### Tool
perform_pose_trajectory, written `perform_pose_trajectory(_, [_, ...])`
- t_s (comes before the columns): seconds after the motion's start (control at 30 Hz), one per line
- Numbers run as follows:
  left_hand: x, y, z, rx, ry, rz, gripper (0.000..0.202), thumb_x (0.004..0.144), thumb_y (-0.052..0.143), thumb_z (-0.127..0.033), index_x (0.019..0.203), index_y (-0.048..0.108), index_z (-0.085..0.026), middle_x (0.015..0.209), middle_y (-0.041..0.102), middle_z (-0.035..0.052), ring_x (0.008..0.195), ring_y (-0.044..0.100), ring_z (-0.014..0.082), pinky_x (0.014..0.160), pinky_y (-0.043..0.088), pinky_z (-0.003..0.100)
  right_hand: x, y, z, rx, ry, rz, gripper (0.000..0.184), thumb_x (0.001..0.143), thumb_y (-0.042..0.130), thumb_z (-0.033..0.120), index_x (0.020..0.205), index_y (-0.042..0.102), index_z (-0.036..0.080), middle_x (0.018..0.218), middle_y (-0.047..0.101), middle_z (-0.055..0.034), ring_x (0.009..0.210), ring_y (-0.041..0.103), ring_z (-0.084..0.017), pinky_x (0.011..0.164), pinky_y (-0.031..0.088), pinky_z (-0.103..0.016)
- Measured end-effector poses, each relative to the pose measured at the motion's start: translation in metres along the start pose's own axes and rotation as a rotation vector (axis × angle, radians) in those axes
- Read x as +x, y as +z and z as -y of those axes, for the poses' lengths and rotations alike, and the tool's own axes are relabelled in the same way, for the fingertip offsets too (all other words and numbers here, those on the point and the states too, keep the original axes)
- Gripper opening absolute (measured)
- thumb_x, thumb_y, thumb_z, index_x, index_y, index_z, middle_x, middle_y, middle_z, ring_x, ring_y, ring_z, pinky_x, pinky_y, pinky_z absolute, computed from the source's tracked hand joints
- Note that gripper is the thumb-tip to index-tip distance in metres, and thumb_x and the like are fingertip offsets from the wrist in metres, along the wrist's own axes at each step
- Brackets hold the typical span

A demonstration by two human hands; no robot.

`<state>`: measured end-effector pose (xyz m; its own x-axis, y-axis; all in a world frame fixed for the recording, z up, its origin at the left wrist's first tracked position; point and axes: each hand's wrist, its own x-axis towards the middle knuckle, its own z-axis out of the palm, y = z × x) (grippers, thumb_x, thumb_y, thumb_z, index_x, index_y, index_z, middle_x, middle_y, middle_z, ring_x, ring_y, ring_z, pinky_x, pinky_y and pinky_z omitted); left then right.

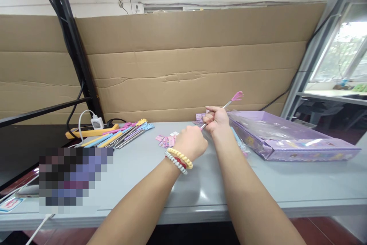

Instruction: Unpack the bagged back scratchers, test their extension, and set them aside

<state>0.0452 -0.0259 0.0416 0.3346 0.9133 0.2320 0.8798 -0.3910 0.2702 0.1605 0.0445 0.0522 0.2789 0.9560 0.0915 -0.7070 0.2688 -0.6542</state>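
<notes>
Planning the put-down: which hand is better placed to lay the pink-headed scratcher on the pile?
Probably the left hand: it holds the scratcher by its lower end and sits nearer the pile; the right hand is farther.

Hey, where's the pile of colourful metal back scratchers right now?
In the head view, the pile of colourful metal back scratchers lies on the grey table at the left, beside the yellow power strip, left of the left hand.

Even daylight from the window (341, 52) — edges bowed, one patch pixelated.
</notes>
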Motion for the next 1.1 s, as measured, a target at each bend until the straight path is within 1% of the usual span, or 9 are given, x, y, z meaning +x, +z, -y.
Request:
perform_pose_trajectory(0.07, [-0.002, 0.001, 0.001, -0.001, -0.008, 0.01, 0.025, 0.072, 0.044, -0.024, 0.085, 0.062, -0.014, 0.082, 0.065, 0.0163, 0.082, 0.064, 0.0293, 0.061, 0.047, 0.032, -0.001, -0.001, 0.005, 0.044, 0.038, -0.064, 0.044, 0.066, 0.048, 0.002, 0.059, 0.009, 0.022, 0.037, 0.006, 0.0132, 0.027, 0.008, -0.002, 0.023, 0.011, -0.016])
perform_pose_trajectory(0.13, [-0.003, 0.003, 0.003, 0.001, -0.011, 0.008, 0.025, 0.073, 0.043, -0.025, 0.084, 0.062, -0.014, 0.082, 0.065, 0.0164, 0.082, 0.064, 0.029, 0.062, 0.047, 0.032, -0.003, -0.002, 0.008, 0.083, 0.043, -0.115, 0.043, 0.066, 0.049, 0.002, 0.058, 0.012, 0.022, 0.037, 0.008, 0.013, 0.027, 0.008, -0.002, 0.024, 0.01, -0.016])
perform_pose_trajectory(0.27, [0.002, 0.009, 0.008, 0.005, 0.003, -0.002, 0.028, 0.074, 0.042, -0.029, 0.085, 0.063, -0.015, 0.084, 0.066, 0.0161, 0.082, 0.063, 0.0293, 0.064, 0.047, 0.034, -0.004, -0.005, 0.011, 0.108, 0.014, -0.151, 0.042, 0.065, 0.051, 0.003, 0.057, 0.014, 0.021, 0.036, 0.008, 0.0126, 0.028, 0.008, -0.003, 0.024, 0.01, -0.017])
perform_pose_trajectory(0.43, [0.008, 0.011, 0.012, 0.016, 0.012, 0.023, 0.029, 0.074, 0.042, -0.032, 0.085, 0.064, -0.015, 0.088, 0.066, 0.0162, 0.085, 0.063, 0.0302, 0.066, 0.048, 0.036, -0.003, -0.009, 0.012, 0.144, 0.015, -0.162, 0.042, 0.066, 0.051, 0.009, 0.057, 0.012, 0.021, 0.036, 0.008, 0.0115, 0.028, 0.009, -0.005, 0.025, 0.011, -0.019])
perform_pose_trajectory(0.67, [0.006, 0.007, 0.013, -0.004, 0.013, 0.063, 0.03, 0.074, 0.043, -0.033, 0.086, 0.063, -0.015, 0.088, 0.066, 0.0165, 0.084, 0.063, 0.0293, 0.065, 0.048, 0.034, -0.002, -0.013, 0.016, 0.18, 0.056, -0.127, 0.043, 0.068, 0.047, 0.015, 0.06, 0.005, 0.021, 0.035, 0.008, 0.0104, 0.028, 0.009, -0.005, 0.027, 0.011, -0.02])
perform_pose_trajectory(0.9, [0.0, 0.001, 0.01, -0.018, 0.027, 0.087, 0.027, 0.073, 0.043, -0.033, 0.083, 0.062, -0.015, 0.086, 0.066, 0.0163, 0.082, 0.064, 0.0295, 0.063, 0.047, 0.034, -0.003, -0.017, 0.02, 0.214, 0.077, -0.145, 0.04, 0.067, 0.044, 0.015, 0.059, 0.006, 0.021, 0.034, 0.011, 0.0097, 0.027, 0.01, -0.006, 0.028, 0.011, -0.021])
perform_pose_trajectory(1.0, [-0.001, -0.003, 0.014, -0.029, 0.038, 0.098, 0.024, 0.073, 0.044, -0.034, 0.078, 0.06, -0.017, 0.084, 0.066, 0.0146, 0.077, 0.064, 0.0278, 0.061, 0.046, 0.033, -0.004, -0.017, 0.021, 0.232, 0.082, -0.13, 0.038, 0.067, 0.044, 0.015, 0.058, 0.007, 0.021, 0.034, 0.012, 0.0097, 0.027, 0.011, -0.005, 0.028, 0.011, -0.021])
perform_pose_trajectory(1.1, [0.001, -0.009, 0.024, -0.056, 0.002, 0.153, 0.024, 0.071, 0.047, -0.04, 0.068, 0.057, -0.019, 0.075, 0.065, 0.0102, 0.064, 0.062, 0.0241, 0.054, 0.043, 0.031, -0.006, -0.015, 0.022, 0.24, 0.082, -0.112, 0.038, 0.067, 0.044, 0.016, 0.058, 0.007, 0.021, 0.035, 0.011, 0.0099, 0.028, 0.011, -0.005, 0.028, 0.011, -0.021])
